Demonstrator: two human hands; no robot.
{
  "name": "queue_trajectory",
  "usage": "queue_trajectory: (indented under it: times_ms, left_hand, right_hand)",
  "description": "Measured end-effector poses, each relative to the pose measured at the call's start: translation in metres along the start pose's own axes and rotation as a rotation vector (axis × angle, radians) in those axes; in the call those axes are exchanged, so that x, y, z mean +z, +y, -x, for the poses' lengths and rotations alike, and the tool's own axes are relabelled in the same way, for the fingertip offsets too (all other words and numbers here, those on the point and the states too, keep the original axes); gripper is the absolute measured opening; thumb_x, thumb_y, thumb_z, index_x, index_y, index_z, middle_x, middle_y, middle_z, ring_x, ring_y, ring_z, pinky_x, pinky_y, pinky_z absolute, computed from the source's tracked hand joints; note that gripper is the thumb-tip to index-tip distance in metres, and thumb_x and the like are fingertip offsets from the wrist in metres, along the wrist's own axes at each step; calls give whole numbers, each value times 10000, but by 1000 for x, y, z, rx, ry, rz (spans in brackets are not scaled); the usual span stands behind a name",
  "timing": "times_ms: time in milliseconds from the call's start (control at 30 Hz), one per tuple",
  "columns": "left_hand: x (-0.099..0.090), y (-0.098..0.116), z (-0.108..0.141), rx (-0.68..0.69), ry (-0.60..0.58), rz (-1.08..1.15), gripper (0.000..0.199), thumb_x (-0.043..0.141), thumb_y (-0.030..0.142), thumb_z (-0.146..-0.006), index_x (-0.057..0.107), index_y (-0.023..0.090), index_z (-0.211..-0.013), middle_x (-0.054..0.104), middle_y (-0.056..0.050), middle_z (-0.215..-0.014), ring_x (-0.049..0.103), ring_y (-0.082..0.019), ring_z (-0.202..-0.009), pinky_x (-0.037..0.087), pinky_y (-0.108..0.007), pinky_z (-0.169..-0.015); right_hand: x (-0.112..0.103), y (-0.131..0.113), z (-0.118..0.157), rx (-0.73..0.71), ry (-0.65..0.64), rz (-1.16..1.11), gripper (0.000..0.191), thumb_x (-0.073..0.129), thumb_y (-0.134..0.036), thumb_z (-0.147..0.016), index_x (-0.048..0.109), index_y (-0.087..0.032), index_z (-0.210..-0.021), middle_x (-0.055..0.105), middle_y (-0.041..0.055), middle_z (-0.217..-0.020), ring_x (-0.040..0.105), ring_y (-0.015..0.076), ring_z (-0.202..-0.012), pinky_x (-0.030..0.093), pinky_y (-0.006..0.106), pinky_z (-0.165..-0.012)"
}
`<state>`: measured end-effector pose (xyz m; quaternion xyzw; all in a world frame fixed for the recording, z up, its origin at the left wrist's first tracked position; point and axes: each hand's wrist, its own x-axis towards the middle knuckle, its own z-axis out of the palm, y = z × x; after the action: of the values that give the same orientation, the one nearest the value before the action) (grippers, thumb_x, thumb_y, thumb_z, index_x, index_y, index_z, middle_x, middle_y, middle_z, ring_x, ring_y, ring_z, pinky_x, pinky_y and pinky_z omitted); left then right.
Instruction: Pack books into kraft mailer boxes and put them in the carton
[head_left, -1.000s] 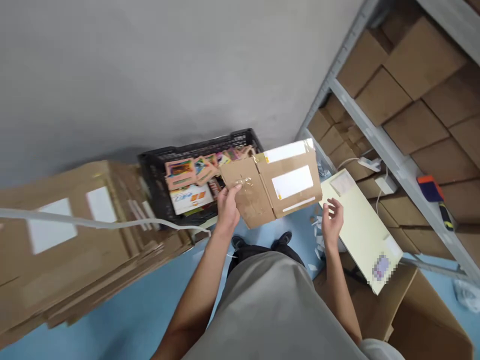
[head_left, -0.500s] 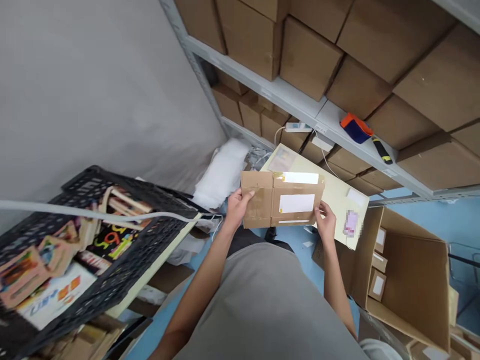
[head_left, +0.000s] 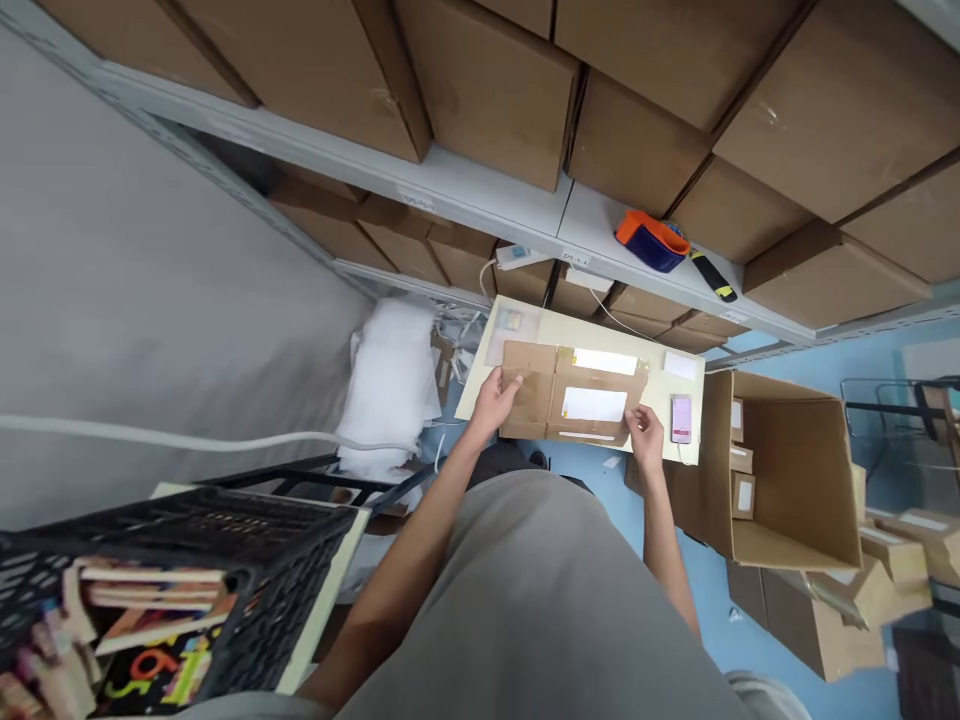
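Cardboard piece (head_left: 556,410) with white labels (head_left: 594,404) held over the pale tabletop (head_left: 570,328); left edge pinched by left hand (head_left: 495,403), lower right corner by right hand (head_left: 645,436). Lit phone (head_left: 681,418) laid on tabletop, near right hand; small boxes (head_left: 742,495) contained in open carton (head_left: 795,470) farther right.

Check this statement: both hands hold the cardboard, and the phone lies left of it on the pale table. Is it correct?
No: the head view shows the phone on the pale table to the right of the cardboard, not left. The left hand and right hand do hold it.
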<state>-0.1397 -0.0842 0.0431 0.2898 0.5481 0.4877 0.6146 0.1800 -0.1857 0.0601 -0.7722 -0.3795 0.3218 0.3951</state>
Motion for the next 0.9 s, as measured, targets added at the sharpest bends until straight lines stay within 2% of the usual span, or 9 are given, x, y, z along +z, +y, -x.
queue_trajectory:
  times_ms: [133, 233, 333, 500, 633, 733, 800, 900]
  left_hand:
    - [-6, 4, -42, -66, -34, -33, 359, 891, 224, -735, 701, 238, -1039, 811, -103, -1149, 776, -294, -1183, 551, -469, -1187]
    - [-9, 4, -64, -25, -87, -83, 444, 897, 217, -707, 696, 235, -1102, 798, -103, -1207, 762, -291, -1206, 523, -466, -1214]
    - [-10, 4, -76, 16, -164, -92, 547, 913, 193, -660, 703, 236, -1163, 790, -98, -1253, 736, -298, -1254, 507, -458, -1231]
    - [-11, 6, -80, 36, -272, -35, 571, 851, 187, -669, 728, 255, -1223, 765, -101, -1328, 693, -313, -1337, 471, -446, -1264]
    - [-10, 5, -79, 12, -274, -42, 565, 787, 154, -649, 748, 258, -1202, 767, -89, -1299, 683, -316, -1330, 455, -437, -1262]
    - [-6, 3, -76, -21, -254, -53, 454, 755, 152, -644, 760, 253, -1086, 777, -65, -1167, 698, -312, -1263, 482, -427, -1228]
    - [-1, 2, -73, -45, -282, -66, 347, 740, 162, -663, 760, 246, -999, 776, -63, -1093, 706, -312, -1233, 507, -422, -1196]
    - [10, -2, -65, -55, -322, -106, 243, 725, 178, -703, 766, 239, -935, 787, -91, -1105, 712, -320, -1264, 520, -430, -1191]
  right_hand:
    - [19, -15, 5, 43, 1, -60, 675, 726, -828, -829, 660, -216, -1106, 784, 83, -946, 737, 260, -866, 641, 440, -846]
    - [36, -23, 9, 7, 29, 15, 598, 674, -795, -892, 648, -227, -1078, 793, 81, -966, 735, 256, -912, 631, 429, -893]
    - [51, -26, 12, -17, 46, 77, 496, 623, -728, -948, 626, -243, -1056, 804, 100, -1045, 741, 259, -977, 630, 433, -937]
    - [62, -17, 13, 20, 49, 38, 496, 660, -692, -923, 603, -253, -1147, 818, 152, -1187, 779, 291, -1116, 647, 489, -1005]
    - [60, -3, 10, 74, 2, 11, 609, 691, -754, -875, 618, -241, -1195, 832, 194, -1245, 791, 321, -1179, 663, 511, -994]
    - [56, 8, 7, 101, -29, -16, 653, 746, -782, -826, 643, -240, -1175, 840, 197, -1237, 798, 341, -1181, 664, 547, -1028]
    - [56, 14, 5, 117, -62, -26, 640, 783, -772, -799, 662, -243, -1139, 845, 180, -1212, 805, 339, -1172, 656, 566, -1080]
    - [58, 20, 5, 155, -115, -30, 546, 797, -702, -807, 694, -235, -1070, 844, 175, -1170, 816, 344, -1176, 644, 569, -1130]
